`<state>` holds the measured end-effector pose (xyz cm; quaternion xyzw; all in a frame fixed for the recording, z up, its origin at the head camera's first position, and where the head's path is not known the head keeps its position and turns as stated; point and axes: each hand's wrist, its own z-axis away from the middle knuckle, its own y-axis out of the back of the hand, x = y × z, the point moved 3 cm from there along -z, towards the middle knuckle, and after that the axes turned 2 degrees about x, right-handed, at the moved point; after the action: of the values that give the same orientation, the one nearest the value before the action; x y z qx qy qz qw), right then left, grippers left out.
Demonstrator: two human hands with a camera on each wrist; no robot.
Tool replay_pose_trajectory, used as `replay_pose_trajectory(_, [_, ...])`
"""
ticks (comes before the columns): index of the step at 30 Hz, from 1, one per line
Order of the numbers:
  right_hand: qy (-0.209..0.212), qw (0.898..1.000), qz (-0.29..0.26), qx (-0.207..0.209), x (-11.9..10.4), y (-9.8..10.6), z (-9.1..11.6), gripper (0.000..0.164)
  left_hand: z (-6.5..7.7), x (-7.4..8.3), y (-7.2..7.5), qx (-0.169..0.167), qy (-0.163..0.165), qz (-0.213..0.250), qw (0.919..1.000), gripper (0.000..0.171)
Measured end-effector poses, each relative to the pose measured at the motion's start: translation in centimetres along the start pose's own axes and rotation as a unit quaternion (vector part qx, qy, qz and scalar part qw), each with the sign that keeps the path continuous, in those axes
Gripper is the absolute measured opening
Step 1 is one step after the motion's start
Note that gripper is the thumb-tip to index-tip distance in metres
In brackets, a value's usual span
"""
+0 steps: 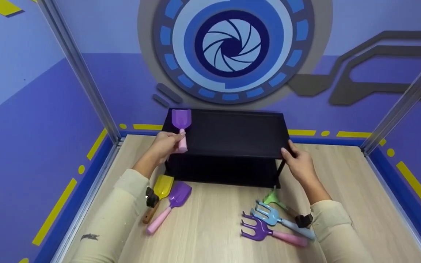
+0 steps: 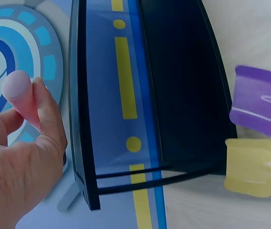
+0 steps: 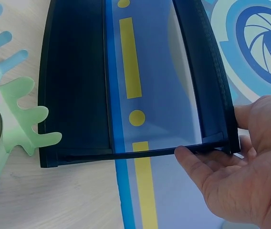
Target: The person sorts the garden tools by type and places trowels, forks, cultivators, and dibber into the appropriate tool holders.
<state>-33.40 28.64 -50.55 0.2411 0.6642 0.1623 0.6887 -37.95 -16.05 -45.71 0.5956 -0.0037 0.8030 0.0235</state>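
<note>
My left hand (image 1: 165,145) pinches the pink handle of a small purple garden shovel (image 1: 181,119), blade upward, over the left end of a black two-tier rack (image 1: 236,135). In the left wrist view the round pink handle end (image 2: 17,85) points at the camera between thumb and fingers; the blade is hidden there. My right hand (image 1: 300,162) grips the right front corner of the rack's top shelf. The right wrist view has the fingers (image 3: 197,164) of that hand around the rack's end.
Left of the rack's front lie a yellow shovel (image 1: 164,185) and a second purple shovel (image 1: 180,193). At front right are a green rake (image 1: 272,197), a light blue fork (image 1: 267,213) and a purple fork (image 1: 258,229). Printed walls (image 1: 122,87) enclose the wooden table (image 1: 210,223).
</note>
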Motion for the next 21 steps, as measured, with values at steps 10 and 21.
replay_pose_trajectory(10, [0.004, 1.000, 0.008, 0.004, -0.21, -0.01, -0.07, 0.067, -0.21, 0.37, -0.48, 0.002, 0.001, 0.024, 0.9997, 0.030])
replay_pose_trajectory(21, [0.004, 1.000, 0.009, 0.011, -0.15, -0.07, 0.02, 0.067, -0.75, -0.44, -0.58, 0.005, 0.010, 0.022, 0.9997, 0.028])
